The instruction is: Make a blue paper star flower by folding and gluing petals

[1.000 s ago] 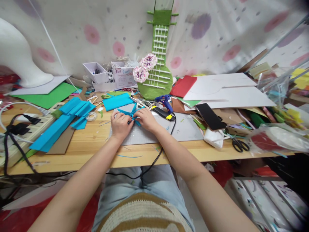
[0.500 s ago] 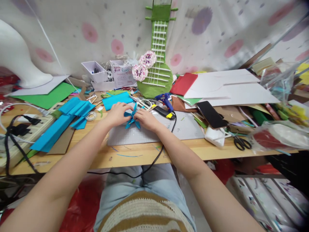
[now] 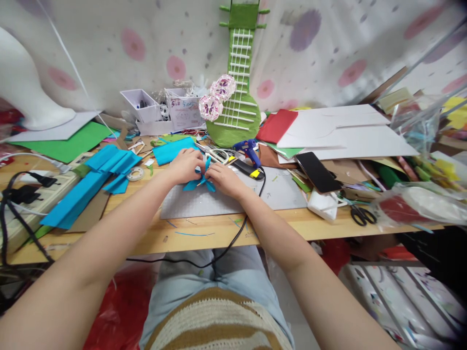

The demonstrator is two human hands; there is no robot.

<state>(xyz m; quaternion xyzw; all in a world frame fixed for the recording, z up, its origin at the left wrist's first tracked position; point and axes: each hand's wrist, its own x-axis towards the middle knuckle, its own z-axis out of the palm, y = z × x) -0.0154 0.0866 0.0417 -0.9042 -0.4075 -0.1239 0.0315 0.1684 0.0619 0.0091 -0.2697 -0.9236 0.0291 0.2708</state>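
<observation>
A blue paper flower [image 3: 209, 185] with pointed petals is between my two hands, low over the grey cutting mat [image 3: 226, 206]. My left hand [image 3: 188, 165] is closed on its left and upper petals. My right hand [image 3: 223, 179] pinches it from the right side. My fingers cover its middle. Just behind my hands lie scissors with pale handles [image 3: 219, 155], a yellow-and-black utility knife [image 3: 246, 168] and a blue glue gun [image 3: 248, 151]. A sheet of blue crepe paper [image 3: 171, 151] lies beyond my left hand.
Folded blue paper strips [image 3: 78, 197] and a tape roll [image 3: 135, 174] lie left, near a power strip [image 3: 27, 211]. A green paper guitar [image 3: 233, 121] stands behind. A phone [image 3: 317, 171] and black scissors [image 3: 363, 215] lie right. A black cord [image 3: 237, 238] crosses the table's front edge.
My left hand has shifted slightly right and up, closer to my right hand. The blue flower has turned and tilted between my fingers.
</observation>
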